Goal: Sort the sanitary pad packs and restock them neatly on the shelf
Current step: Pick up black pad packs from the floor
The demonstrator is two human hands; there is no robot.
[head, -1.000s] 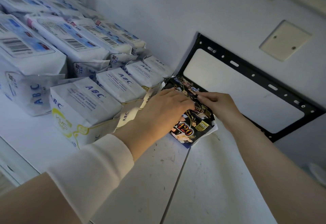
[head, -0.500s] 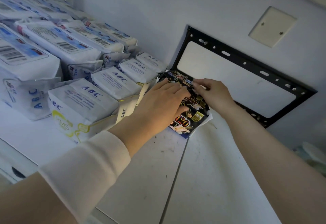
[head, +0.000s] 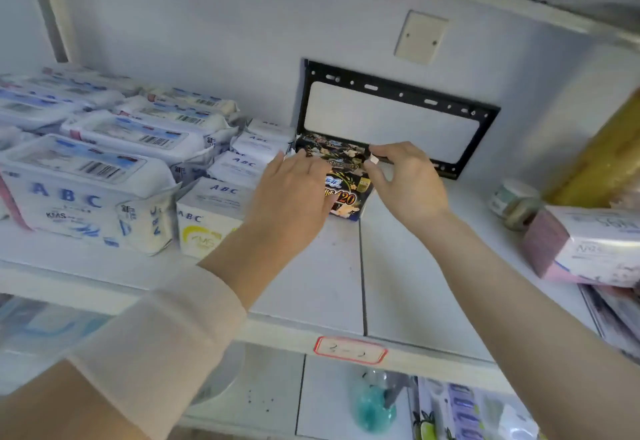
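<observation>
A black sanitary pad pack (head: 343, 180) printed "420" stands on the white shelf (head: 325, 283), at the right end of a row of small white ABC packs (head: 221, 202). My left hand (head: 294, 197) rests with straight fingers on the black pack's left face. My right hand (head: 405, 180) pinches the pack's upper right edge between thumb and forefinger. Larger white ABC packs (head: 86, 180) lie stacked to the far left. My left hand hides the lower left part of the black pack.
A black metal frame (head: 398, 91) is fixed to the back wall right behind the pack. On the right of the shelf are a pink-ended pack (head: 585, 245), a small jar (head: 512, 197) and a gold roll (head: 602, 162). The shelf edge carries a red-bordered label (head: 349, 349).
My view has pulled back and down, showing the shelf edge and the shelf below. My hands have spread apart to the two sides of the black pack, which stays beside the ABC row.
</observation>
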